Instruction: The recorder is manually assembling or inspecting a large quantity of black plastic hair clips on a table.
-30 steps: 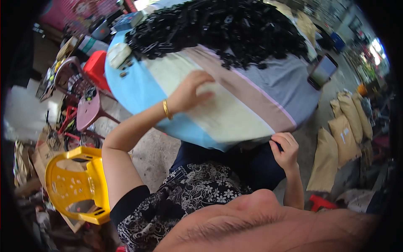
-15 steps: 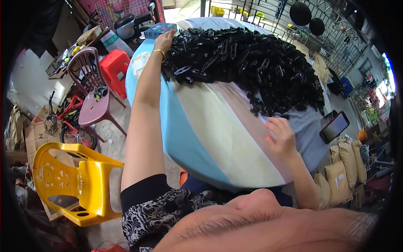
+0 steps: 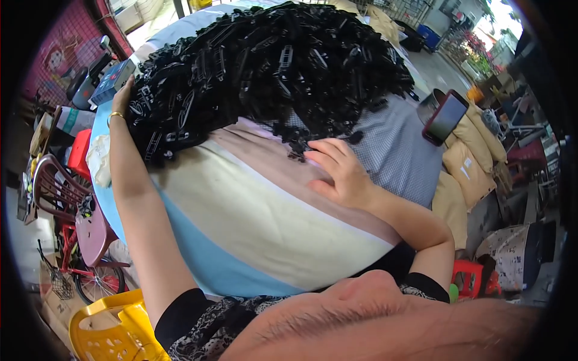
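A large heap of small black plastic pieces [image 3: 271,66], many long and slotted, covers the far part of the cloth-covered table [image 3: 241,210]. My left hand [image 3: 123,96], wearing a gold bangle, reaches to the heap's left edge, beside a blue box [image 3: 113,83]. Its visible fingers look stretched out; their tips are partly hidden, and whether they touch the box is unclear. Over the striped cloth, my right hand [image 3: 343,171] is open with fingers apart and slightly bent, its fingertips close to a few loose pieces at the heap's near edge. Nothing shows in it.
A phone [image 3: 445,117] leans on a metal can [image 3: 430,106] at the table's right edge. Beyond stand tan sacks [image 3: 469,168]. On the left are a yellow chair [image 3: 114,319], a mauve chair [image 3: 96,234] and a red bicycle [image 3: 99,280]. White crumpled material [image 3: 99,159] lies at the table's left edge.
The view has turned and come closer to the table. My right hand has moved left and inward to the heap's near edge. My left hand stays near the blue box.
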A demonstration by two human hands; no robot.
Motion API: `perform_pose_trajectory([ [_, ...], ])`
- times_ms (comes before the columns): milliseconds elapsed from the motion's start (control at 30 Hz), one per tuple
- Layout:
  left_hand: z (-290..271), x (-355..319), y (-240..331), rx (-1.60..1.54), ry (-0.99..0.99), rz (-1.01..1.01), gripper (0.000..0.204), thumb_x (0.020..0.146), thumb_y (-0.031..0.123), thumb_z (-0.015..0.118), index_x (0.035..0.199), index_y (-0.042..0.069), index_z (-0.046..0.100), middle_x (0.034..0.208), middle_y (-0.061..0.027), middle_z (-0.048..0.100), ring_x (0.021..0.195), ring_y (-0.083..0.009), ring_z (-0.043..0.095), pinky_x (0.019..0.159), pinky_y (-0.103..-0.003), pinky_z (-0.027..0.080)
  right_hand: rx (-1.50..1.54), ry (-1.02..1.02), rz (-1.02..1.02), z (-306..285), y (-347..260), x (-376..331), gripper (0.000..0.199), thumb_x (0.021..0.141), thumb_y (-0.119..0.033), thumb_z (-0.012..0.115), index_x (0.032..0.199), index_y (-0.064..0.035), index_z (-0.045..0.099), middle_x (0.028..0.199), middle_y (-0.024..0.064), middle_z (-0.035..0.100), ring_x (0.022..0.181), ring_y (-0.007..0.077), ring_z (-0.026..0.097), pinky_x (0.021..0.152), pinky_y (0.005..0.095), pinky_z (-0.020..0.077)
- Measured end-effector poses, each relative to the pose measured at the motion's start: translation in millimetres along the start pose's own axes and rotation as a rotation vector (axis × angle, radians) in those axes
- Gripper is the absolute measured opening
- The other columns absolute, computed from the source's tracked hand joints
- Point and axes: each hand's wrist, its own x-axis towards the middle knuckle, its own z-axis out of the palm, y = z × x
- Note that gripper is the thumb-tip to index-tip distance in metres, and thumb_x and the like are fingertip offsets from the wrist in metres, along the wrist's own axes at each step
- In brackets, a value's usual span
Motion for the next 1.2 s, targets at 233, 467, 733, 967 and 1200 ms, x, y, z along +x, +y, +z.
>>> perform_pose_trajectory([
  [233, 37, -62, 32, 0.302, 0.081, 0.297, 0.076, 0.072, 0.069, 0.055, 0.114, 0.006, 0.063, 0.114, -0.0156, 0.062, 0.109, -0.0239, 0.056, 0.093, -0.031, 0.039, -0.059, 0.101, 0.075, 9, 0, -7, 0.054, 0.074, -0.035, 0.069, 0.116, -0.0038, 0.054, 0.130, 0.0186, 0.040, 0.123, 0.0368, 0.034, 0.097, 0.0471, 0.0353],
  [467, 94, -94, 56, 0.209, 0.070, 0.435, 0.059, 0.077, 0.061, 0.055, 0.112, 0.014, 0.065, 0.108, -0.0120, 0.065, 0.104, -0.0229, 0.059, 0.090, -0.030, 0.042, -0.182, 0.120, 0.229, 17, 14, -13, 0.072, 0.074, -0.049, 0.067, 0.129, -0.0087, 0.045, 0.136, 0.0256, 0.031, 0.127, 0.0449, 0.027, 0.102, 0.0515, 0.0290],
  [733, 99, -136, 71, 0.107, 0.069, 0.448, 0.059, 0.077, 0.061, 0.056, 0.105, 0.009, 0.068, 0.098, -0.0112, 0.068, 0.094, -0.0211, 0.063, 0.083, -0.030, 0.045, -0.174, 0.132, 0.175, 18, 2, 1, 0.073, 0.073, -0.048, 0.068, 0.129, -0.0074, 0.046, 0.131, 0.0241, 0.039, 0.124, 0.0390, 0.035, 0.099, 0.0480, 0.0325],
  [967, 190, -282, 148, 0.304, 0.157, 0.380, 0.057, 0.081, 0.061, 0.041, 0.119, 0.021, 0.059, 0.130, -0.0191, 0.039, 0.117, -0.0439, 0.042, 0.096, -0.052, 0.034, -0.230, 0.163, 0.180, 15, 22, -15, 0.060, 0.075, -0.036, 0.068, 0.122, -0.0045, 0.051, 0.126, 0.0221, 0.045, 0.117, 0.0388, 0.041, 0.093, 0.0463, 0.0392],
  [1200, 206, -315, 151, 0.483, 0.209, 0.668, 0.068, 0.081, 0.069, 0.041, 0.135, 0.028, 0.042, 0.143, -0.0269, 0.023, 0.133, -0.0486, 0.013, 0.101, -0.067, 0.010, -0.176, 0.119, 0.124, 13, 9, -12, 0.051, 0.076, -0.025, 0.066, 0.119, -0.0011, 0.052, 0.124, 0.0200, 0.047, 0.117, 0.0364, 0.041, 0.098, 0.0437, 0.0371],
])
